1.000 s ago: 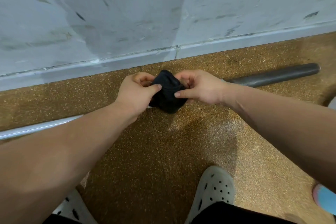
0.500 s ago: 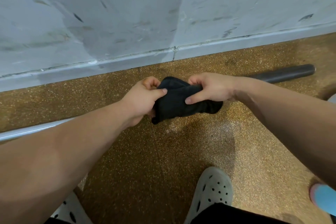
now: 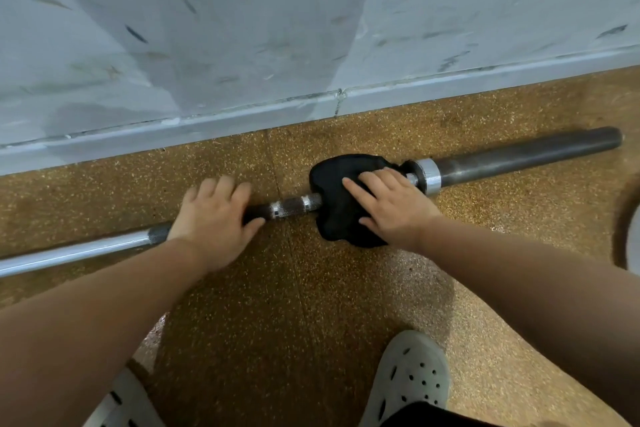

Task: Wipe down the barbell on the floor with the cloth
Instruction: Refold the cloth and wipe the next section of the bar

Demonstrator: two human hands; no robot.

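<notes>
A long steel barbell [image 3: 294,206] lies on the speckled brown floor, parallel to the wall, with its dark sleeve end at the right. A black cloth [image 3: 337,184] is draped over the shaft just left of the collar. My right hand [image 3: 391,206] lies flat on the cloth, fingers spread, pressing it onto the bar. My left hand [image 3: 214,215] rests on the bare shaft to the left of the cloth, fingers curled over the bar.
A pale marbled wall with a grey skirting board [image 3: 242,114] runs just behind the barbell. My two white perforated clogs [image 3: 408,378] stand on the floor below. A round pale object [image 3: 632,236] shows at the right edge.
Both hands held the bunched cloth above the bar before. Now the cloth is down on the shaft under my right hand, and my left hand has let go and moved onto the bare bar.
</notes>
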